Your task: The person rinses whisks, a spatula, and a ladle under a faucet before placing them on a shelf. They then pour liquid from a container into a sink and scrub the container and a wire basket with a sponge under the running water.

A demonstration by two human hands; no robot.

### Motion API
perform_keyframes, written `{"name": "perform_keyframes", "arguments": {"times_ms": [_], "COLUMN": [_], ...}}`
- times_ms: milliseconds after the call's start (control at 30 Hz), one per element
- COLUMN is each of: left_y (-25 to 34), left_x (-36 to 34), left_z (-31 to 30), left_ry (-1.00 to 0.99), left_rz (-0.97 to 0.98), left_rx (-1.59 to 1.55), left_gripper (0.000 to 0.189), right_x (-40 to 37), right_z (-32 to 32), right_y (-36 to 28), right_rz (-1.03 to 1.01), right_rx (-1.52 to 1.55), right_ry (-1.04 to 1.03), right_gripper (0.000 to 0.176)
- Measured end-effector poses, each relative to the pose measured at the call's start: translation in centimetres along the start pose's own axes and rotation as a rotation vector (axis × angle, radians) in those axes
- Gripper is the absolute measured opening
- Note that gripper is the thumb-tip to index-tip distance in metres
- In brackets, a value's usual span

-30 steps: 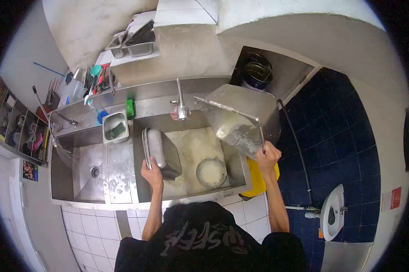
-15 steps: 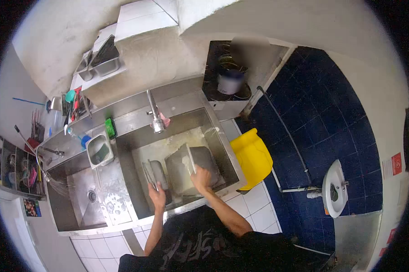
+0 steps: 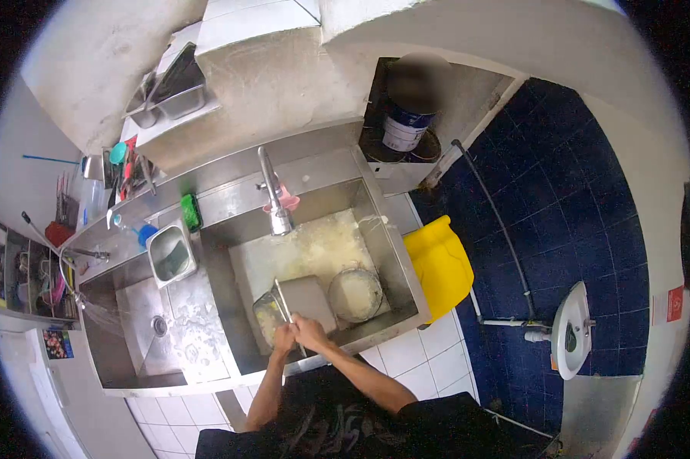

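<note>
In the large sink basin [image 3: 329, 237], my two hands are side by side near the front edge. My left hand [image 3: 283, 338] is closed on the rim of a metal pan [image 3: 267, 320] with pale yellowish residue inside. Fingers wrapped over a rim, my right hand [image 3: 309, 334] grips a deeper metal pan [image 3: 313, 298]. The pans stand tilted with their rims together. To their right, a round metal bowl or strainer [image 3: 355, 295] with pale contents lies on the basin floor. Cloudy yellowish water covers part of that floor.
A faucet [image 3: 276, 206] hangs over the basin's back. Left are a small metal container [image 3: 172, 255], a green sponge [image 3: 191, 213] and a second basin [image 3: 134, 314] with water spraying in. A yellow bin [image 3: 439, 268] stands right of the sink. A wall basin [image 3: 570, 336] is farther right.
The right-hand pan has moved left against the other pan, bringing my hands together. The round bowl or strainer on the basin floor is now uncovered. The view has shifted slightly.
</note>
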State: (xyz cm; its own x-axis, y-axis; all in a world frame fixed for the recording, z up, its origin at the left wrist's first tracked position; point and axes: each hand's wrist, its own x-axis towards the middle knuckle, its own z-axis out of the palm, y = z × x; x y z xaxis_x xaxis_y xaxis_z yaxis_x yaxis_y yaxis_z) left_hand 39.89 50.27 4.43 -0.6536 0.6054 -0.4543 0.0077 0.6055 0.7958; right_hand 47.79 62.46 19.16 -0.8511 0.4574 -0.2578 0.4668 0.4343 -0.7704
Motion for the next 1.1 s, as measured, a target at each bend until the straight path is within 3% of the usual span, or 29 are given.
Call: {"name": "perform_keyframes", "arguments": {"times_ms": [33, 67, 133, 167, 200, 233, 267, 333, 400, 433, 467, 500, 533, 567, 600, 667, 733, 800, 833, 867, 933, 967, 1033, 1100], "left_y": [1.7, 3.2, 1.7, 2.8, 4.8, 5.8, 6.4, 7.9, 10.1, 9.6, 9.8, 10.3, 10.1, 6.1, 6.7, 10.2, 9.8, 9.3, 9.5, 9.3, 7.6, 5.0, 6.2, 8.1], "left_x": [-0.9, -0.8, -0.5, -1.1, -1.6, -1.1, -0.5, -0.1, -0.6, -0.2, -0.2, -0.9, -1.3, -0.8, -1.0, -2.1, -2.5, -3.3, -3.8, -4.2, -4.6, -4.6, -5.2, -5.5], "left_z": [-0.3, -1.3, -2.6, -2.7, -3.1, -3.4, -3.6, -4.0, -2.5, -2.3, -2.3, -2.8, -3.2, -2.6, -3.3, -4.4, -4.3, -4.3, -4.6, -4.7, -4.2, -3.7, -4.0, -4.2], "left_ry": [0.124, 0.114, -0.021, 0.064, 0.156, 0.154, 0.157, 0.171, 0.365, 0.332, 0.332, 0.307, 0.284, 0.244, 0.243, 0.177, 0.191, 0.141, 0.132, 0.136, 0.231, 0.256, 0.234, 0.234], "left_rz": [0.161, 0.129, -0.067, -0.153, -0.234, -0.256, -0.222, -0.209, 0.061, 0.060, 0.052, -0.009, -0.069, -0.031, -0.039, -0.129, -0.120, -0.216, -0.259, -0.257, -0.281, -0.244, -0.220, -0.222], "left_rx": [0.044, 0.049, -0.092, -0.344, -0.599, -0.599, -0.469, -0.335, 0.161, 0.105, 0.107, -0.001, -0.104, -0.147, -0.130, -0.211, -0.286, -0.432, -0.442, -0.448, -0.398, -0.366, -0.345, -0.411], "left_gripper": [0.036, 0.036, 0.045, 0.048, 0.051, 0.051, 0.049, 0.048, 0.042, 0.038, 0.038, 0.038, 0.038, 0.037, 0.037, 0.038, 0.040, 0.040, 0.041, 0.041, 0.045, 0.045, 0.047, 0.050], "right_x": [0.5, 0.7, 1.6, 1.5, 1.7, 1.8, 1.7, 1.9, 2.6, 2.5, 3.0, 2.9, 3.3, 3.3, 3.1, 4.5, 6.0, 6.2, 6.4, 6.5, 7.9, 8.4, 7.5, 6.7], "right_z": [0.5, 1.2, 0.8, 1.5, 2.2, 2.7, 2.1, -0.7, -0.4, -3.8, -1.9, -3.1, -2.2, -1.8, -1.5, -2.0, -4.1, -3.8, -4.3, -4.4, -5.5, -6.3, -7.5, -9.3], "right_y": [0.1, 0.6, -0.4, 0.6, 2.3, 3.5, 4.3, 6.4, 14.1, 14.9, 23.9, 26.9, 32.0, 35.9, 38.6, 40.1, 35.7, 33.9, 33.5, 32.6, 28.4, 26.0, 21.4, 17.7], "right_rz": [-0.026, -0.005, 0.081, 0.103, -0.039, -0.183, -0.167, -0.188, 0.148, 0.400, 0.507, 0.632, 0.902, 1.015, 1.125, 1.258, 1.161, 1.141, 1.072, 1.067, 0.569, 0.550, 0.214, 0.161], "right_rx": [0.068, 0.081, 0.070, 0.079, 0.144, 0.209, 0.214, 0.428, 0.899, 0.807, 0.212, 0.011, -0.119, -0.057, 0.006, 0.419, 0.433, 0.258, 0.350, 0.345, -0.037, -0.046, -0.379, -0.495], "right_ry": [0.069, 0.046, -0.067, -0.082, -0.052, -0.023, -0.039, -0.263, -0.050, 0.156, 0.296, 0.361, 0.359, 0.284, 0.202, 0.134, 0.022, 0.218, 0.257, 0.257, 0.305, 0.318, 0.353, 0.281], "right_gripper": [0.017, 0.017, 0.014, 0.014, 0.016, 0.017, 0.017, 0.020, 0.018, 0.018, 0.023, 0.029, 0.051, 0.063, 0.078, 0.094, 0.086, 0.071, 0.053, 0.053, 0.039, 0.039, 0.031, 0.027]}}
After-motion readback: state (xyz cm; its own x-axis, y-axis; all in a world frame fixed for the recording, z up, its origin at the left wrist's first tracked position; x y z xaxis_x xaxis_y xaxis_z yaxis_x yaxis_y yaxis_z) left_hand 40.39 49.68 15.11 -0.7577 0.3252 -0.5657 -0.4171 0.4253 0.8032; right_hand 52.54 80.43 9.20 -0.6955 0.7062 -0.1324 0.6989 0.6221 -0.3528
